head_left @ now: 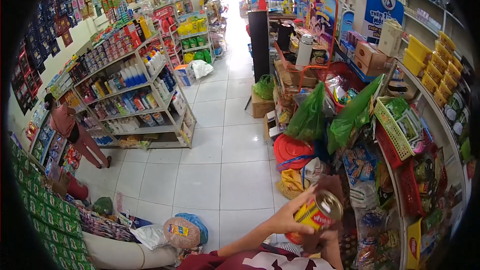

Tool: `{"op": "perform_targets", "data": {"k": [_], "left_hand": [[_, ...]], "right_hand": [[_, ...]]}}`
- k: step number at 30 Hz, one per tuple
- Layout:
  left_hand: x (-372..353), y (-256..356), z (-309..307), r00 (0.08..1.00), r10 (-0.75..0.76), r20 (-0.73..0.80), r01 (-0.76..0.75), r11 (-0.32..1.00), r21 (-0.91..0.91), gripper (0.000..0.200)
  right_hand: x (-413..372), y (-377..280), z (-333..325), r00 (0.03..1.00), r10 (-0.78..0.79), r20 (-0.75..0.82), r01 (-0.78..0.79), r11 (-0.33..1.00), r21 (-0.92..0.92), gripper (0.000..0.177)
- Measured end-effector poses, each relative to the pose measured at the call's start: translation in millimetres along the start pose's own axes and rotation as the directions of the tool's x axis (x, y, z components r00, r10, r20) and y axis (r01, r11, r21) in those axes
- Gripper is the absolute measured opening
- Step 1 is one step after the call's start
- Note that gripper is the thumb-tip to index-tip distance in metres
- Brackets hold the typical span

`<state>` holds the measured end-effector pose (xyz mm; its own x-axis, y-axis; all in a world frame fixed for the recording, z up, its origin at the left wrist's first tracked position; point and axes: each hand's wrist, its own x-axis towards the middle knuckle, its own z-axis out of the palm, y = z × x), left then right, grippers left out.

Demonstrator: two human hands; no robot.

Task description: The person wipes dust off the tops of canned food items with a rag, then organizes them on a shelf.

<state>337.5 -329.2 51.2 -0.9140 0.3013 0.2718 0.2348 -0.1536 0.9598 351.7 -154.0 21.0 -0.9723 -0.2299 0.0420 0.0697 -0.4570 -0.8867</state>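
Note:
My left hand (291, 218) is closed around a yellow and red tin can (311, 215), which I hold tilted with its shiny metal end facing up and to the right. A dark reddish-brown cloth (332, 184) shows behind the can and again below it. Close under the can, my right hand (328, 239) is closed on the lower part of this cloth. Some of the right hand's fingers are hidden by the can and the cloth.
Shelves of packets and baskets (395, 125) stand close on my right, with green plastic bags (307, 115) hanging nearby. A red lid (292, 151) and sacks sit beside them. Across the tiled floor (200, 170), a person (70, 125) stands at the left shelves (135, 95).

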Motion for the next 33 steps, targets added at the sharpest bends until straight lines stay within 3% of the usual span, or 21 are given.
{"op": "perform_targets", "data": {"k": [1,5,7,8,9,12,13,16,17,20,21,24,25,28,29,32,33], "left_hand": [[0,-3,-4,0.991,-0.003,0.133,-0.005,0.998,0.061,0.095],[7,1,-11,0.984,0.023,0.174,-0.034,0.997,0.063,0.094],[8,1,-8,0.993,0.049,0.105,-0.049,0.999,-0.001,0.094],[10,0,-6,0.996,0.062,0.069,-0.06,0.998,-0.033,0.094],[9,-6,-4,0.985,0.153,-0.083,-0.149,0.988,0.049,0.078],[-5,1,15,0.911,0.061,-0.408,-0.025,0.995,0.094,0.065],[-3,12,11,0.881,0.279,-0.382,-0.093,0.894,0.439,0.057],[-5,25,11,0.902,0.241,-0.358,-0.01,0.841,0.541,0.058],[-7,26,14,0.912,0.227,-0.341,0.01,0.82,0.572,0.069],[-10,18,20,0.892,0.261,-0.369,-0.03,0.848,0.528,0.085],[-13,16,21,0.928,0.121,-0.354,0.069,0.875,0.48,0.1],[-16,6,20,0.945,0.017,-0.327,0.084,0.953,0.292,0.101],[-16,11,23,0.943,-0.045,-0.33,0.096,0.985,0.141,0.097],[-16,20,17,0.991,0.032,-0.126,-0.021,0.996,0.085,0.09],[-9,25,12,0.976,0.217,-0.013,-0.202,0.927,0.316,0.089],[-3,22,30,0.859,0.361,-0.363,-0.395,0.918,-0.021,0.089],[-6,23,29,0.86,0.365,-0.357,-0.38,0.924,0.031,0.087]], "right_hand": [[0,1,-1,0.997,0.06,0.046,-0.061,0.998,0.026,0.051],[-15,12,-24,0.956,0.259,0.135,-0.264,0.964,0.018,0.053],[-16,18,-28,0.951,0.289,0.108,-0.296,0.954,0.045,0.054],[-21,18,-31,0.958,0.279,0.063,-0.283,0.957,0.07,0.055],[-22,21,-31,0.964,0.265,0.001,-0.264,0.96,0.094,0.055],[-22,31,-33,0.96,0.177,-0.217,-0.158,0.982,0.102,0.057],[-21,32,-33,0.95,0.136,-0.279,-0.123,0.99,0.066,0.057],[-17,24,-20,0.917,0.008,-0.4,-0.088,0.979,-0.184,0.054],[-16,19,-13,0.907,-0.035,-0.42,-0.09,0.957,-0.275,0.052],[-14,14,8,0.855,-0.115,-0.506,-0.035,0.96,-0.277,0.044],[-16,20,3,0.851,-0.181,-0.493,-0.051,0.906,-0.42,0.042],[-19,28,-13,0.925,-0.254,-0.281,0.094,0.872,-0.48,0.046],[-21,24,-19,0.948,-0.246,-0.203,0.121,0.866,-0.485,0.046],[-33,9,-28,0.998,-0.063,-0.015,0.051,0.91,-0.41,0.045],[-37,7,-32,0.999,0.028,0.045,-0.009,0.927,-0.375,0.045],[-45,4,-40,0.976,0.193,0.105,-0.159,0.951,-0.267,0.045],[-42,5,-39,0.971,0.216,0.102,-0.188,0.953,-0.236,0.045]]}}
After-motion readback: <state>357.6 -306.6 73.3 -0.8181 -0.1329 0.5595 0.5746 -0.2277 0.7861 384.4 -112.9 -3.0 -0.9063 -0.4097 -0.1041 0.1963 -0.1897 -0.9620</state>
